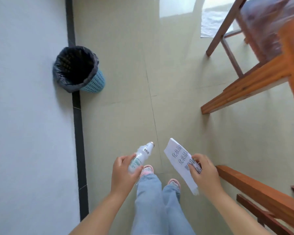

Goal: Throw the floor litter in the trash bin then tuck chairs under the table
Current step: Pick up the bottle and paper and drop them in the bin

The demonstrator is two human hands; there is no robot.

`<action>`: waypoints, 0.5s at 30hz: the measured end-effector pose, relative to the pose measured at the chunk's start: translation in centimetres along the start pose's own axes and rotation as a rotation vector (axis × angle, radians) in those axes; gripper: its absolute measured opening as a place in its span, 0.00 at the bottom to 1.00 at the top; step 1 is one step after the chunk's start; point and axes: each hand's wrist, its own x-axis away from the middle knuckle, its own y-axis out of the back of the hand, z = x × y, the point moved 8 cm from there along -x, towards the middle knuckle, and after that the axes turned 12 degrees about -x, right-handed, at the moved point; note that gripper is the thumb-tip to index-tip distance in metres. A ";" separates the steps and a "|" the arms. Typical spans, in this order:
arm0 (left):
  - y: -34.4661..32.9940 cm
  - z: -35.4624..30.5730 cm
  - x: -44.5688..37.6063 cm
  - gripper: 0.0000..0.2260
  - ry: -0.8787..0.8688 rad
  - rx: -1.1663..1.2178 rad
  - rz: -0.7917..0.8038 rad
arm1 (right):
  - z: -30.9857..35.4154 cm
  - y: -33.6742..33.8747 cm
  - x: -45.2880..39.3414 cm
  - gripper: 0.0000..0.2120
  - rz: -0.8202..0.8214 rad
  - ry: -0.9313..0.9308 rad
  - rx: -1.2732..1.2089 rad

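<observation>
My left hand (124, 173) grips a small clear plastic bottle (141, 155) with a barcode label, its cap pointing away from me. A folded white paper (178, 160) printed with large dark characters is held in my right hand (204, 173), thumb on top. The blue perforated trash bin (93, 82) with a black liner stands against the wall at the upper left, well ahead of both hands. Its opening shows only the dark liner.
A white wall with a black skirting strip (78, 133) runs along the left. A wooden table leg (244, 87) and chair (227, 31) stand at the upper right. Another wooden chair frame (261, 189) is at the lower right. Pale floor tiles (134, 107) lie between me and the bin.
</observation>
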 end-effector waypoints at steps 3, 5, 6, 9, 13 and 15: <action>5.4 -0.8 2.0 0.17 0.057 0.060 -0.124 | 6.4 1.6 -0.7 0.10 0.055 0.105 0.044; 8.4 -0.8 2.3 0.16 0.127 0.106 -0.197 | 9.9 2.0 -1.9 0.10 0.072 0.153 0.067; 9.9 -0.6 2.3 0.15 0.172 0.146 -0.235 | 11.7 1.8 -2.7 0.09 0.094 0.168 0.078; 14.2 0.2 0.6 0.15 0.252 0.176 -0.353 | 17.4 -0.3 -6.1 0.08 0.170 0.216 0.100; 19.6 0.8 -3.5 0.16 0.304 0.204 -0.434 | 25.9 -4.5 -10.9 0.08 0.229 0.303 0.148; 22.0 0.7 -5.8 0.15 0.313 0.197 -0.465 | 29.5 -6.0 -13.1 0.08 0.237 0.320 0.139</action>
